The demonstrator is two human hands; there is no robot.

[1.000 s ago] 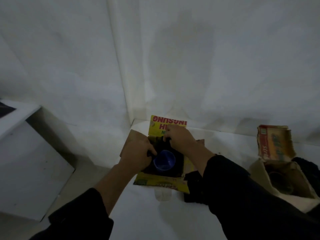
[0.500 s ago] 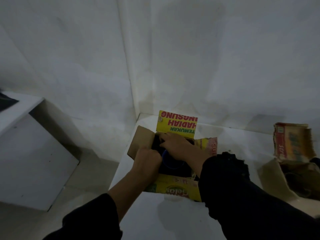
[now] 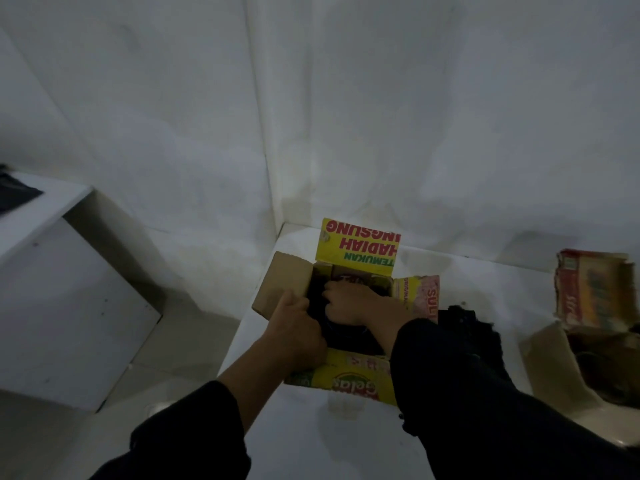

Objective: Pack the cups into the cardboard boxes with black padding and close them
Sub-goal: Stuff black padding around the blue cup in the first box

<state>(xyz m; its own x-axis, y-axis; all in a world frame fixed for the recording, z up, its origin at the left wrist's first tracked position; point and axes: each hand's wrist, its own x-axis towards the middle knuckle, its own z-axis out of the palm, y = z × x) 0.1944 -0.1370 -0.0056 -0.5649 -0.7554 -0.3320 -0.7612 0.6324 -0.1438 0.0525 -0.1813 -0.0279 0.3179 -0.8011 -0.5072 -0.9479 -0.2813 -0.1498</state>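
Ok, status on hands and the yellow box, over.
Left grip at left wall of box, right grip inside on padding. Cup out of sight. Flaps open.

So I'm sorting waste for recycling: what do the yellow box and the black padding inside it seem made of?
The yellow box looks like cardboard: its left flap is plain matte brown on the inner face, the outside is colour-printed, and the folds are creased. The black padding looks matte with no shine, perhaps foam or fabric; the dim light leaves that open.
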